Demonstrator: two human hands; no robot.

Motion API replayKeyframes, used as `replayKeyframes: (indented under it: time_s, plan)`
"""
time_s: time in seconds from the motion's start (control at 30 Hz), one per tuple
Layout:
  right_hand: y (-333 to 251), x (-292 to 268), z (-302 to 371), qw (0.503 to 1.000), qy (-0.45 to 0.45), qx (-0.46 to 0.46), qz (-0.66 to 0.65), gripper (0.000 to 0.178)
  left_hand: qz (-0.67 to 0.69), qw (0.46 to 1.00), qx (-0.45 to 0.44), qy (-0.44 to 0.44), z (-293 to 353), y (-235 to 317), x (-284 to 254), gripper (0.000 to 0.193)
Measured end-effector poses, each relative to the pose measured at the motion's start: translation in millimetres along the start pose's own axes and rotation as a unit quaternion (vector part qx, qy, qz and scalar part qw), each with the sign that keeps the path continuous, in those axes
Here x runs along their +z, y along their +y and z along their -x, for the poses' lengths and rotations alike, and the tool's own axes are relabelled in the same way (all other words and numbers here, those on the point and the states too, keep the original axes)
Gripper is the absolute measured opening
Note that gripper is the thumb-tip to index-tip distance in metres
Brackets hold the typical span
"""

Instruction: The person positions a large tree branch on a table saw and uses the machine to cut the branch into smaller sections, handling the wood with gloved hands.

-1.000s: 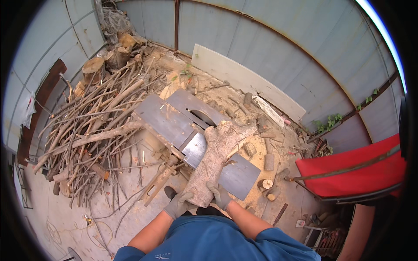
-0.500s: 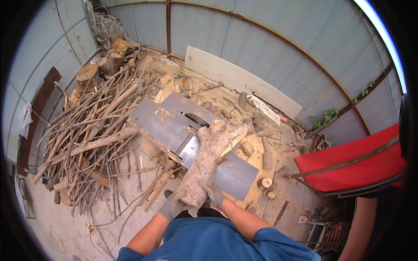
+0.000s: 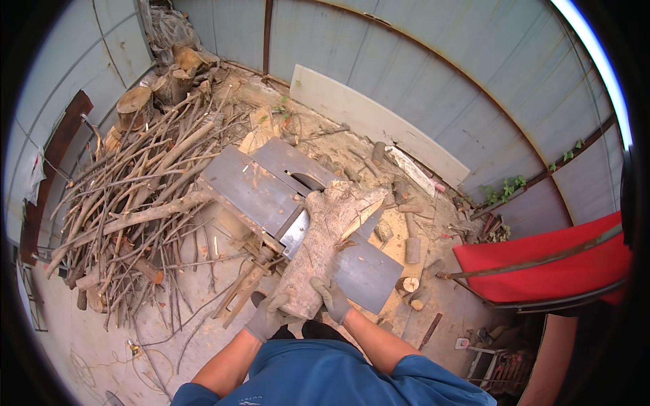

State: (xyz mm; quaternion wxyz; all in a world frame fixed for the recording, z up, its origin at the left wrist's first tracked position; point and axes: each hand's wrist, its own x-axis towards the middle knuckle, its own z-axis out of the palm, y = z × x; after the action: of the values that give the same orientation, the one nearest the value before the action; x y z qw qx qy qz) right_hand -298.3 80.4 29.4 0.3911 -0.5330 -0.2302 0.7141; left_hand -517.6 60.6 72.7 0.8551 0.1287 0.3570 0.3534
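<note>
- My left hand point(image 3: 265, 317), gloved, has its fingers clenched around the near end of the log point(image 3: 323, 245), on its left side.
- My right hand point(image 3: 331, 298), gloved too, wraps its fingers over the same end from the right.
- I see the log lying lengthwise on the counter point(image 3: 250, 189), a grey metal saw table, its forked far end by the blade slot.
- Left of the counter lies a big pile of branches point(image 3: 135, 203) on the sandy ground.
- Farther off, a pale board point(image 3: 365, 122) leans against the corrugated wall; a red sheet point(image 3: 542, 264) sits at right.
</note>
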Motion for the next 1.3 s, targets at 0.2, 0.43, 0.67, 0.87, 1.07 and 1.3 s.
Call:
replayKeyframes:
  time_s: [0.2,0.43,0.67,0.87,1.07,1.3]
  plan:
    - [-12,19,-1,0.998,0.019,0.032,0.049,0.093,-0.031,0.999,0.003,0.015,5,25,3,0.089]
    - [-34,41,1,0.998,-0.015,0.007,0.068,0.1,-0.028,1.0,0.011,-0.007,2,36,-10,0.092]
    - [-13,32,-15,0.992,0.043,0.039,0.116,0.105,-0.053,0.998,0.012,-0.015,1,43,-10,0.092]
    - [-5,31,-27,0.998,0.015,0.046,0.05,0.106,-0.057,0.998,0.016,-0.01,2,46,-9,0.096]
    - [-6,40,-31,0.996,0.023,0.052,0.064,0.102,-0.054,0.999,0.006,-0.004,-2,48,-19,0.1]
    - [-8,42,-36,0.999,-0.041,0.012,0.033,0.081,-0.047,0.999,0.006,-0.009,1,56,-11,0.101]
